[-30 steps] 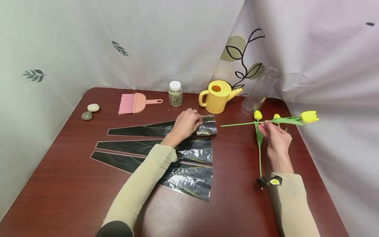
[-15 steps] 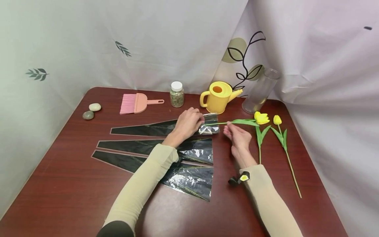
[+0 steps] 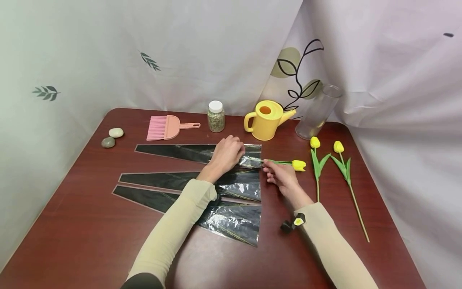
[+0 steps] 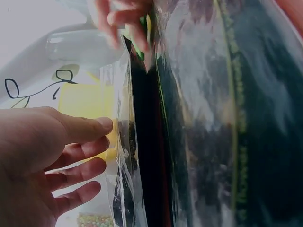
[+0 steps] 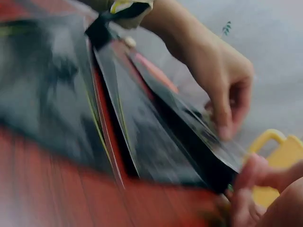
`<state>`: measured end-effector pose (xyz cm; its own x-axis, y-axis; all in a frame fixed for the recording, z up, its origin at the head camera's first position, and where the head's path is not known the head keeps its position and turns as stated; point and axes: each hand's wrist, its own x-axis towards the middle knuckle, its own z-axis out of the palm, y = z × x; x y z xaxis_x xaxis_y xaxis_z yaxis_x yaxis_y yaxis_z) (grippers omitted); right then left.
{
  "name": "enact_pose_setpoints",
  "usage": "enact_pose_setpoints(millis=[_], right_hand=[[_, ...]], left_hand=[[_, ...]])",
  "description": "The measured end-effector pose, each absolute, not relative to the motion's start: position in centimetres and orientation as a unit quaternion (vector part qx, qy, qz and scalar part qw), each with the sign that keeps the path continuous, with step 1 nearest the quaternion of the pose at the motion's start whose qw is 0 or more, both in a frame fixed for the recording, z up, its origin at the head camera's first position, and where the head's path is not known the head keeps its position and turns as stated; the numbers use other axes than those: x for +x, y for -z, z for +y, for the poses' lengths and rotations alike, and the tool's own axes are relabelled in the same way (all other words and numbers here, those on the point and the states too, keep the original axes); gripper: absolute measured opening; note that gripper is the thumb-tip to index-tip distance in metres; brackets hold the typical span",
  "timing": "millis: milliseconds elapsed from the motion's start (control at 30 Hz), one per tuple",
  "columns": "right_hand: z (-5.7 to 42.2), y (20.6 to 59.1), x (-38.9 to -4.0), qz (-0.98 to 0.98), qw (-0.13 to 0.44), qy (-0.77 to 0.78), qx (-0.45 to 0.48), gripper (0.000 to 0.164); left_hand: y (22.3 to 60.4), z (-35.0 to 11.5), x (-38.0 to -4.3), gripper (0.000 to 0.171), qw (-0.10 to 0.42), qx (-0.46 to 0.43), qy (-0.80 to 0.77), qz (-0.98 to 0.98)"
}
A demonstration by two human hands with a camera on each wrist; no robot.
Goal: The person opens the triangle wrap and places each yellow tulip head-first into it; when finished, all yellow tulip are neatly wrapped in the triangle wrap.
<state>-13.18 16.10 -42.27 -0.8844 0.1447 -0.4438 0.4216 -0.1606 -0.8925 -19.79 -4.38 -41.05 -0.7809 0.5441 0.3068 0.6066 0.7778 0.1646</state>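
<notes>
My left hand pinches the clear film at the top edge of the farthest black flower sleeve, near its wide end. In the left wrist view, my left thumb and fingers meet at that film's edge. My right hand is at the sleeve's wide mouth, pinching the stem of a yellow artificial tulip. The bloom points right, and the lower stem is hidden in the sleeve. In the right wrist view, the fingers of my right hand are right at the mouth, somewhat blurred.
Two more sleeves lie nearer. Two tulips lie on the right. Along the back are a pink brush, a jar, a yellow watering can and a glass vase. Two stones sit far left.
My right hand has carried the tulip leftward, away from the other two tulips, and its stem has gone into the sleeve's mouth. My left hand keeps about the same place on the film.
</notes>
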Motion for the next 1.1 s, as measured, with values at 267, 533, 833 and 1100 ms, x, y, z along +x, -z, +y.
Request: enact_pose_setpoints(millis=[267, 533, 833, 1100], right_hand=[[22.9, 40.0, -14.6, 0.937, -0.157, 0.282, -0.135, 0.01], [26.3, 40.4, -15.6, 0.942, -0.12, 0.135, -0.284, 0.008], [26.1, 41.1, -16.1, 0.945, -0.123, 0.066, -0.297, 0.01], [24.3, 40.6, -16.9, 0.934, -0.161, 0.106, -0.3, 0.008]], left_hand=[[41.1, -4.3, -20.0, 0.007, 0.125, -0.302, 0.117, -0.938], [41.0, -3.9, -19.8, 0.008, 0.118, -0.305, 0.114, -0.938], [40.9, -3.8, -19.8, 0.007, 0.113, -0.304, 0.113, -0.939], [40.8, -3.4, -19.8, 0.008, 0.112, -0.313, 0.117, -0.936]])
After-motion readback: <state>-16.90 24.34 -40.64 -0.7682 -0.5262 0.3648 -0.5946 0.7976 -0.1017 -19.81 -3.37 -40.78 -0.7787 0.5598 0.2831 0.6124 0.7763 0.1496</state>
